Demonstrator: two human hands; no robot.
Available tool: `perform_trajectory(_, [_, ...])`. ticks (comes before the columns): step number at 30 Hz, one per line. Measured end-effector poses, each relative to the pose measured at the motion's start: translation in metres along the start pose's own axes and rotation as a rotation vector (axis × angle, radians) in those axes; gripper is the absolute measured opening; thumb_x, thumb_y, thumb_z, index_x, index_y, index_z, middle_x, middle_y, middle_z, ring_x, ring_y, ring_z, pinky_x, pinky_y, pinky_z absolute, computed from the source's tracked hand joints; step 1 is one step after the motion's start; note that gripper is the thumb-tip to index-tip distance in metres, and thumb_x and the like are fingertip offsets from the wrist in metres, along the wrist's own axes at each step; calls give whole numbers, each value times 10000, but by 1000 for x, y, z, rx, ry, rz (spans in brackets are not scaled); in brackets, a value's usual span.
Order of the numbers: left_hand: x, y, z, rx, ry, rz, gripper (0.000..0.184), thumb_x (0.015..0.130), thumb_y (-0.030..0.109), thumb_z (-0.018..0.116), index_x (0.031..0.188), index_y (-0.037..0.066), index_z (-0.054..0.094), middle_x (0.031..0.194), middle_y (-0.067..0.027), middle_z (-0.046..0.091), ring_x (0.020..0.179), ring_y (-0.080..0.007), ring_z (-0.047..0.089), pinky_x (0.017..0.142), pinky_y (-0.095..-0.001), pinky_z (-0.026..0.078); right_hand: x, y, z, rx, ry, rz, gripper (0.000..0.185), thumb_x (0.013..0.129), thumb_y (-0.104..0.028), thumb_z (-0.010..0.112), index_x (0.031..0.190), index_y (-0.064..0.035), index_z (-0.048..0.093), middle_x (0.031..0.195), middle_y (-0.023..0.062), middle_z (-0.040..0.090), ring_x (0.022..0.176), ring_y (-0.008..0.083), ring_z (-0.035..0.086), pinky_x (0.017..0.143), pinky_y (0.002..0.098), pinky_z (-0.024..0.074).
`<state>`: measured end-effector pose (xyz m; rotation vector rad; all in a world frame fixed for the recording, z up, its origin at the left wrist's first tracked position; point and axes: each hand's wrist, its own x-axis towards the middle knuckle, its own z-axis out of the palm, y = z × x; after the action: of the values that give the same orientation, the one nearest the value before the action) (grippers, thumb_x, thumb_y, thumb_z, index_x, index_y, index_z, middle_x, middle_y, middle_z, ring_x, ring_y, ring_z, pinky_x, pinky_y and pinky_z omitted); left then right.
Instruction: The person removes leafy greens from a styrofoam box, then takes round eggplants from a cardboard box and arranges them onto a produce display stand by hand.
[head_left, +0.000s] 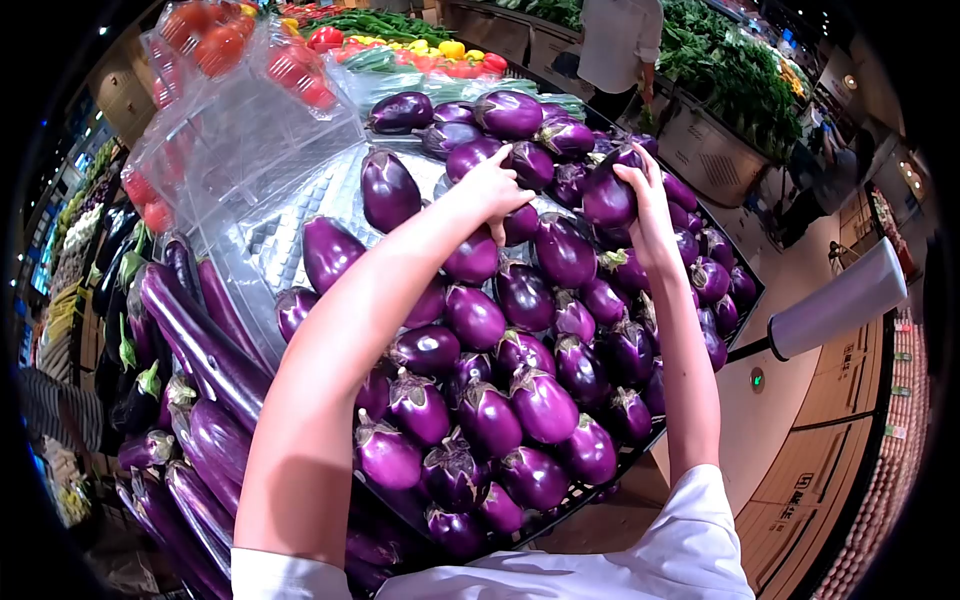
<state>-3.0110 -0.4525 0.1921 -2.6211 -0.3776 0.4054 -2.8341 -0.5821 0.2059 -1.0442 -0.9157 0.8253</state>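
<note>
My left hand [492, 192] reaches over the pile of round purple eggplants [487, 415], its fingers spread and resting against them. One eggplant [520, 225] lies between its fingertips and thumb, and another eggplant [531, 165] sits just beyond. On the right side of the pile, my right hand [648, 195] is wrapped around a large dark eggplant [607, 192], thumb on its near side. The palm side of that grip is hidden. Several eggplants show brown-green caps turned toward me.
Long eggplants [205, 330] lie to the left. A clear plastic divider [270, 170] stands behind them, near bagged tomatoes [215, 45]. Peppers [450, 50] and leafy greens [725, 85] are farther back. A grey cylinder [838, 300] juts out at right. A person [620, 45] stands beyond.
</note>
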Motion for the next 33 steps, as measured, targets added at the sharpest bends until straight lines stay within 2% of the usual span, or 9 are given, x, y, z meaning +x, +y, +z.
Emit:
perform_trajectory(5, [5, -10, -11, -63, 1, -10, 906, 585, 690, 583, 1222, 60, 451, 943, -107, 624, 1000, -231, 556, 998, -546, 233, -8, 12, -12, -156, -6, 27, 651, 745, -317, 666, 1232, 20, 396, 1145, 115, 499, 1048, 183, 476, 918, 299, 363])
perform_trajectory(8, [15, -12, -11, -162, 101, -35, 918, 608, 713, 541, 1245, 61, 428, 884, -127, 630, 879, -270, 605, 915, -540, 316, -29, 20, 4, -437, -278, -16, 585, 706, -304, 689, 1173, -25, 473, 1077, 110, 543, 973, 182, 519, 874, 297, 394])
perform_trajectory(11, [25, -17, -3, -80, 38, -84, 863, 640, 745, 460, 1204, 93, 493, 814, -114, 644, 811, -261, 620, 883, -512, 345, -45, 39, 31, -662, -633, -437, 606, 652, -259, 699, 1188, -75, 484, 1115, 172, 513, 1001, 248, 541, 900, 352, 410])
perform_trajectory(13, [24, -18, 0, -74, 99, -92, 863, 655, 775, 393, 1166, 93, 528, 768, -120, 641, 779, -273, 620, 869, -488, 355, -67, 31, 47, -893, -709, -393, 630, 654, -234, 694, 1226, -107, 463, 1099, 174, 483, 1004, 283, 512, 882, 372, 419])
perform_trajectory(16, [26, -15, 3, -121, 72, -138, 850, 679, 726, 446, 1192, 49, 482, 815, -151, 633, 833, -286, 613, 902, -539, 333, -65, 34, 43, -875, -667, -375, 647, 656, -192, 685, 1252, -129, 441, 1116, 158, 478, 1027, 291, 491, 926, 375, 383])
perform_trajectory(21, [9, 3, 12, 17, 163, -110, 940, 603, 658, 608, 1231, -12, 408, 871, -134, 621, 973, -267, 548, 928, -624, 275, -21, 22, 6, -526, -154, -276, 661, 660, -237, 725, 1210, -11, 436, 1080, 178, 561, 1009, 268, 556, 910, 352, 410])
perform_trajectory(23, [9, -6, 5, -10, 105, -115, 952, 563, 623, 654, 1246, 9, 403, 903, -128, 615, 1000, -260, 523, 932, -619, 276, 4, 26, -5, -690, -21, -331, 670, 650, -241, 752, 1183, -7, 420, 1065, 186, 569, 985, 268, 577, 865, 351, 443])
perform_trajectory(29, [-22, -35, -7, -197, 68, 69, 901, 542, 464, 730, 1296, 124, 371, 984, -86, 593, 1066, -240, 467, 979, -580, 235, 59, 58, 4, -952, -260, -531, 619, 619, -153, 745, 1177, -112, 481, 1069, 175, 514, 1050, 323, 491, 908, 380, 399])
perform_trajectory(33, [-27, -34, -3, -222, 119, 26, 866, 561, 454, 728, 1264, 88, 378, 981, -96, 593, 1082, -240, 463, 996, -582, 206, 74, 80, 8, -1066, -629, -361, 646, 624, -76, 717, 1218, -155, 477, 1133, 146, 493, 1089, 308, 467, 944, 369, 385])
